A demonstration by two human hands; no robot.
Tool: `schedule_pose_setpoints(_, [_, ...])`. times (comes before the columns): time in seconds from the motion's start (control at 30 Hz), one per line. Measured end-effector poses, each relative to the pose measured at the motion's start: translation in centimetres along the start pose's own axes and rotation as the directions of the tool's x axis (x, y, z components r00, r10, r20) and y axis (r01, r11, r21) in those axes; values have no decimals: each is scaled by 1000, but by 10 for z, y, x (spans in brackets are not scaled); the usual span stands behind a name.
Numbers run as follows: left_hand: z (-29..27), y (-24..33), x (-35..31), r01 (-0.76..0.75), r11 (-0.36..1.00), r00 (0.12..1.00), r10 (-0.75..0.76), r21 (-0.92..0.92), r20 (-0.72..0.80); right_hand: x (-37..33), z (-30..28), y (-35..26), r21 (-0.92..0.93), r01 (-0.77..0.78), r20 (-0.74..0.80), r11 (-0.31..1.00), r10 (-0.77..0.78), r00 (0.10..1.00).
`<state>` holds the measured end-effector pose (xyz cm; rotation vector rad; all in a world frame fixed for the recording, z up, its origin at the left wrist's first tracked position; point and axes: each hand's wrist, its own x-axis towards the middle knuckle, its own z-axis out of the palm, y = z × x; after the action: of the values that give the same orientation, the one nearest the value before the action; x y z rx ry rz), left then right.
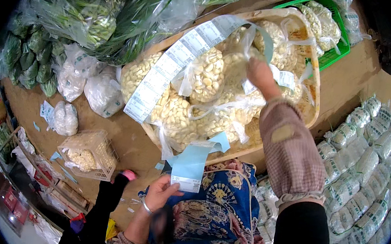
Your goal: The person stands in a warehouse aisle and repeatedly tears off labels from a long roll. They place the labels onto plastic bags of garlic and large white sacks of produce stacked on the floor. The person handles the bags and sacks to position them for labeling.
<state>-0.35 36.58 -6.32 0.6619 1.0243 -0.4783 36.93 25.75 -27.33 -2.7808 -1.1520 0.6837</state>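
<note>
Our left hand (160,195) pinches a label strip (187,167). Our right hand (262,76) curls over bagged garlic (208,74); we cannot tell what it grips

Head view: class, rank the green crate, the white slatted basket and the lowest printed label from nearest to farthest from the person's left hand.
1. Lowest printed label: held in the left hand.
2. White slatted basket: to that hand's left.
3. Green crate: far upper right, beyond the tray.

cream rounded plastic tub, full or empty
Nearly full: clear plastic bags of small pale pieces cover most of the cream rounded plastic tub.
</note>
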Motion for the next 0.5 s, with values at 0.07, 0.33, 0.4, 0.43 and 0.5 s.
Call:
schedule_pose_setpoints(0.07, [10,3,-3,-15,1000,1000,15,-16,19,-27,-32,-25,153,13,-45,988,-7,999])
schedule_pose_setpoints(0.33, [27,14,-13,-161,985,987,162,67,-6,-150,-164,-28,701,-136,145,700,47,988])
schedule_pose_setpoints(0.4, [33,18,-13,-216,976,975,217,28,-49,-156,-210,-15,846,-482,421,229,269,866])
schedule_pose_setpoints(0.43, [39,24,-13,-203,979,978,201,-26,-56,-153,-222,-8,893,-444,400,66,337,853])
schedule_pose_setpoints(0.5, [51,36,-15,-247,969,968,248,30,-33,-145,-240,7,942,-307,334,-134,440,834])
